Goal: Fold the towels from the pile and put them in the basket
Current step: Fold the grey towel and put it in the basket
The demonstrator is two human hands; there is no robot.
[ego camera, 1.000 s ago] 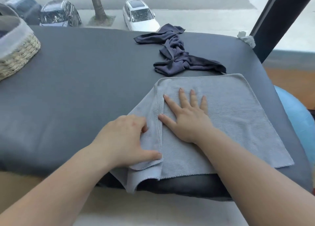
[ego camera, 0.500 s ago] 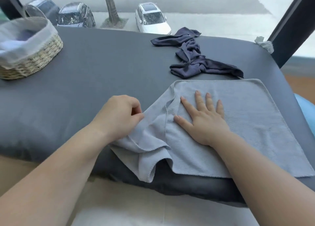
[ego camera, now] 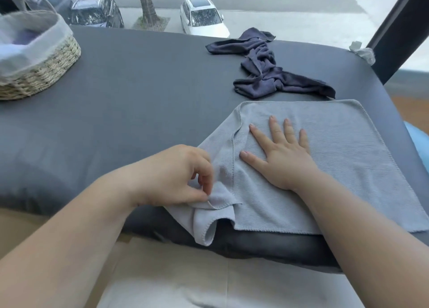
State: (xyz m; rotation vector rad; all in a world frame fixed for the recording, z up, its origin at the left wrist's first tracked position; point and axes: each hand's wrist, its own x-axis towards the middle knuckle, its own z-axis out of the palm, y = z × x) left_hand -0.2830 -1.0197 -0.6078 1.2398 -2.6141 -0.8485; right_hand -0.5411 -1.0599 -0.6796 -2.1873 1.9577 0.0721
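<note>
A light grey towel (ego camera: 343,159) lies spread on the dark grey padded table (ego camera: 139,94), its left part bunched and hanging over the near edge. My right hand (ego camera: 278,157) presses flat on the towel, fingers spread. My left hand (ego camera: 176,177) pinches the towel's loose left corner between thumb and fingers. A crumpled dark navy towel (ego camera: 267,68) lies just beyond the grey one. The woven basket (ego camera: 46,68) with a pale cloth liner stands at the far left, something light folded inside.
A big window runs behind the table, with parked cars on the street below. A dark window post (ego camera: 399,29) rises at the far right, with a small grey scrap (ego camera: 362,52) by it. A blue rounded object (ego camera: 417,140) sits right of the table.
My left hand has shifted toward the near edge and now pinches the towel's corner. The folded left flap has come loose and bunched. My right hand stays flat; the view has swung left.
</note>
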